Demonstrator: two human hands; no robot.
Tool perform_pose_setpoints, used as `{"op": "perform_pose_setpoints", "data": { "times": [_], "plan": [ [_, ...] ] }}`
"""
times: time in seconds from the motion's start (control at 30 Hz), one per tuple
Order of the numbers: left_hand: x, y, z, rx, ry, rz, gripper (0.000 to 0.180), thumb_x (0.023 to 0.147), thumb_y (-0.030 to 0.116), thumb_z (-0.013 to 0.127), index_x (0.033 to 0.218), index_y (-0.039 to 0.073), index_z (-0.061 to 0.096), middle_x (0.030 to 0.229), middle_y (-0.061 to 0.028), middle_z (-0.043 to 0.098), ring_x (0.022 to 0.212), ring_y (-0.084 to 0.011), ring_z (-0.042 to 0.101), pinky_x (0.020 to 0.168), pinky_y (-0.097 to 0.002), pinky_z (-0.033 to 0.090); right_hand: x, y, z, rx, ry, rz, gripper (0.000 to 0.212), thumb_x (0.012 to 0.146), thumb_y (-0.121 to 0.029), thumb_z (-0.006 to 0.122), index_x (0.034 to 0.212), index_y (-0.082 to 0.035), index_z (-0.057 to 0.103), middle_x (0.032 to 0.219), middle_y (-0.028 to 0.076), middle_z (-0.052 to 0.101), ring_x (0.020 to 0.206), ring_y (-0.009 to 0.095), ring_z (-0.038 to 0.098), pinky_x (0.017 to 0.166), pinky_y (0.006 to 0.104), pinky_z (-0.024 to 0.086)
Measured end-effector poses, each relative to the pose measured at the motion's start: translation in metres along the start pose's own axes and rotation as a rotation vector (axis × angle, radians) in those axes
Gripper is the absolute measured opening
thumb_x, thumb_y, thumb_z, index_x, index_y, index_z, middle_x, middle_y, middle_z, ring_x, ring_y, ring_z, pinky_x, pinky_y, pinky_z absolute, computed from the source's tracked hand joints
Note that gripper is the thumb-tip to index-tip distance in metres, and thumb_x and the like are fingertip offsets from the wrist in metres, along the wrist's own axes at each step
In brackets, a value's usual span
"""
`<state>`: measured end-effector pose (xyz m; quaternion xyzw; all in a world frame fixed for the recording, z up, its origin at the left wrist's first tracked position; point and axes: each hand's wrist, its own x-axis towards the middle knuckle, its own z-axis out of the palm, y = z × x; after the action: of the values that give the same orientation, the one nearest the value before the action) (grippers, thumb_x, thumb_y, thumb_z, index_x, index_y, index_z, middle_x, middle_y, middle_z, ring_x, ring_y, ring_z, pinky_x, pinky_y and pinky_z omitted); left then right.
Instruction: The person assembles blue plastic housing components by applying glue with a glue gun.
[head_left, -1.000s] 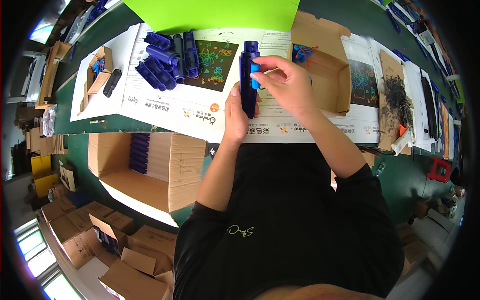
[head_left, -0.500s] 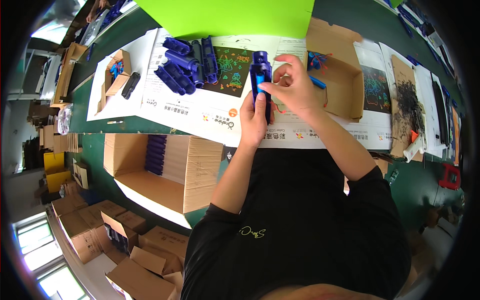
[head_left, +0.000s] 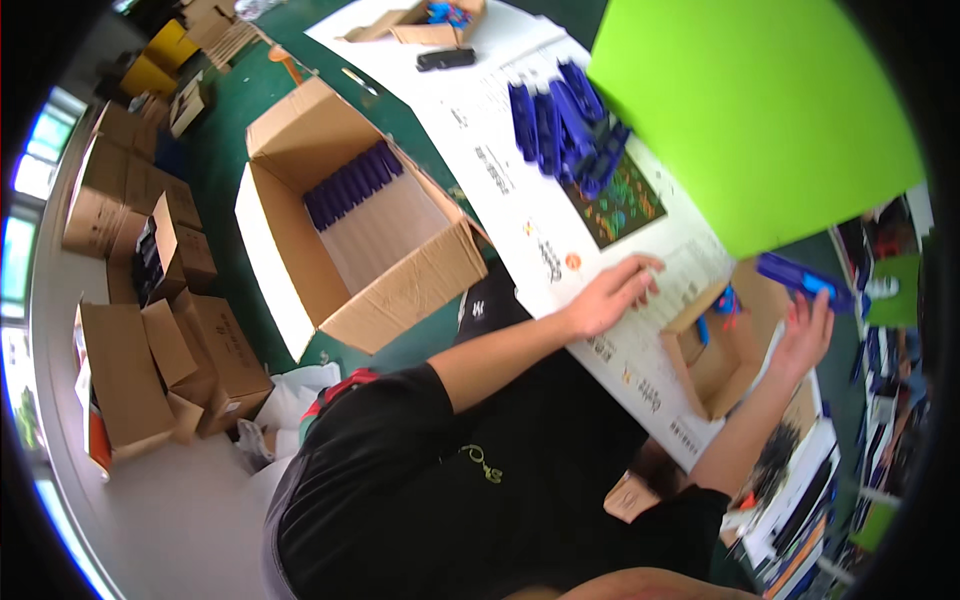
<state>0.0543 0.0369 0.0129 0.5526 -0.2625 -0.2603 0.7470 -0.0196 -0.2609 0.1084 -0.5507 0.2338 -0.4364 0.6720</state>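
Observation:
My right hand (head_left: pixel 805 338) grips a long dark blue plastic housing (head_left: pixel 780 270) and holds it out at the right, beyond the small cardboard box. Part of a light blue cylinder shows in the housing by my fingertips. My left hand (head_left: pixel 608 298) rests over the printed white paper (head_left: pixel 520 225), fingers loosely bent and apart, holding nothing. Between the hands, the small open cardboard box (head_left: pixel 742 385) contains a blue cylinder (head_left: pixel 703 331) and a piece with red wires (head_left: pixel 727 300). A heap of dark blue housings (head_left: pixel 565 115) lies farther off on the paper.
A large open carton (head_left: pixel 400 300) with a row of dark blue housings (head_left: pixel 355 185) stands left of the table. A bright green panel (head_left: pixel 750 110) rises at the back. A black housing (head_left: pixel 446 59) lies near another small box (head_left: pixel 425 34). Cartons (head_left: pixel 125 365) stand at far left.
The view has turned. My left hand has let go of the housing and moved apart from it. My right hand now carries the housing off to the right, past the small box.

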Motion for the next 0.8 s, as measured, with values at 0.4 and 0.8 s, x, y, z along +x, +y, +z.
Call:
{"op": "perform_pose_setpoints", "data": {
  "times": [0.4,0.8],
  "plan": [
    [-0.009,-0.009,0.016,0.103,-0.045,-0.060,0.037,0.102,0.028,0.032,0.103,0.002,0.058,0.077,-0.0023,0.053,0.067,-0.0099,0.049,0.064,-0.0248,0.043,0.229,0.141,-0.159,0.153,0.437,0.294,0.026,0.087,-0.009,0.061,0.105,0.008,0.054,0.103,0.017,0.060,0.081,0.025,0.066,0.072,0.0356,0.060],
    [-0.003,0.000,0.009,0.104,-0.028,-0.081,0.039,0.102,0.030,0.031,0.099,0.001,0.058,0.074,-0.0029,0.052,0.066,-0.0104,0.049,0.064,-0.0253,0.043,0.165,0.010,-0.155,-0.630,-0.075,0.464,0.038,0.087,-0.028,0.055,0.120,-0.007,0.053,0.103,0.008,0.061,0.083,0.022,0.060,0.075,0.0350,0.049]
  ]
}}
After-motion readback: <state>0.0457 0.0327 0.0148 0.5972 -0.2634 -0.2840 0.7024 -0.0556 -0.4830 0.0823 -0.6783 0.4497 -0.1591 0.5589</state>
